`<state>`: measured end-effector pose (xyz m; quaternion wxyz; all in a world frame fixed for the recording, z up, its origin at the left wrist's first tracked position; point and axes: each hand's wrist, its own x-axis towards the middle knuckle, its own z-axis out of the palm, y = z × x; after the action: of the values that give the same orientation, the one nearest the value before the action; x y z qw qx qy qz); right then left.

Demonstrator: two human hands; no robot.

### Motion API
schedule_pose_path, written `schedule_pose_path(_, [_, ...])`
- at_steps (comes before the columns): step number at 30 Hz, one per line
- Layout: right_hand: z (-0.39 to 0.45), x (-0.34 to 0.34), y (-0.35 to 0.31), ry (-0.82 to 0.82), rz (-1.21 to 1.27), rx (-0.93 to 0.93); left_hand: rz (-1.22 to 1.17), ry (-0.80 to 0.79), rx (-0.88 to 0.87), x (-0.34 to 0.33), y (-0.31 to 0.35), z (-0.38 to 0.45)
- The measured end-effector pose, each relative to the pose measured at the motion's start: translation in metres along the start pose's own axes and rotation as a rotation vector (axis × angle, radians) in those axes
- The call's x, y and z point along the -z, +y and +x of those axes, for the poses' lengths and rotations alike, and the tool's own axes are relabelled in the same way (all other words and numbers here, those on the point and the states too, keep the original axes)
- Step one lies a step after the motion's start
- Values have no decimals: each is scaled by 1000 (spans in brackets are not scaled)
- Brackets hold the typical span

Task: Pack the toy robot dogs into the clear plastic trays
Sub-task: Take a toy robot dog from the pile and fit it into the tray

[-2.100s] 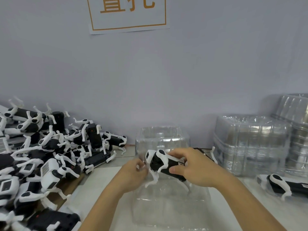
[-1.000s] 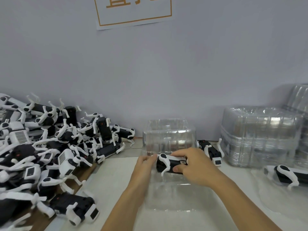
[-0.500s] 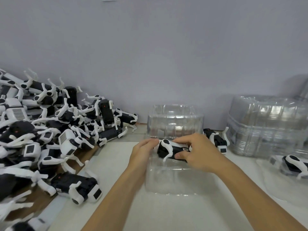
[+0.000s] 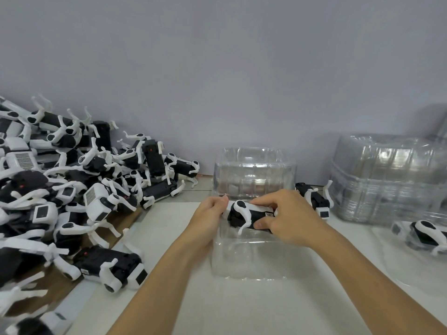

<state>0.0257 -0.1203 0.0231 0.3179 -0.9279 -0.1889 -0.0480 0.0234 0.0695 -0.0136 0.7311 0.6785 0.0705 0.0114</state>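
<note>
A black-and-white toy robot dog point(image 4: 244, 215) lies on its side over the far part of an open clear plastic tray point(image 4: 251, 262) in front of me. My right hand point(image 4: 287, 216) grips its body from the right, thumb under and fingers on top. At the dog's left end my left hand point(image 4: 210, 213) has its fingertips curled against the dog and the tray's edge. The tray's raised lid point(image 4: 254, 172) stands behind the dog.
A big heap of toy robot dogs point(image 4: 72, 189) covers the left side, one point(image 4: 111, 269) lying close by. Another dog point(image 4: 314, 199) lies behind my right hand. A stack of clear trays point(image 4: 387, 180) stands at the right, with a dog in a tray point(image 4: 425, 235) before it.
Both hands have lowered the dog from above the tray down to its far part. The view has tipped downward, so the wall sign has left the frame.
</note>
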Motion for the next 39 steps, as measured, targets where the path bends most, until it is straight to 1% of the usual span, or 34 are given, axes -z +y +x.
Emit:
schedule_pose_path(4, [0, 0, -1, -7, 0, -9, 20, -29, 1, 1, 2, -1])
schedule_pose_path(11, [-1, 2, -2, -22, 37, 15, -85, -51, 47, 1, 5, -3])
schedule_pose_path(16, [-3, -1, -5, 7, -2, 5, -40, -42, 47, 2, 5, -1])
schedule_pose_path(22, [-5, 0, -10, -8, -20, -1, 42, -41, 45, 3, 7, 1])
schedule_pose_path(25, [-5, 0, -11, -7, -28, -10, 42, -40, 54, 4, 9, 0])
schedule_pose_path(30, [-3, 0, -6, -25, -9, -18, -42, -149, 83, 1, 12, -7])
schedule_pose_path(34, [-1, 0, -5, -32, -9, -20, -76, -73, 94, 0, 13, -7])
schedule_pose_path(39, [0, -2, -2, -51, -69, -24, 43, 18, 79, -4, 13, -5])
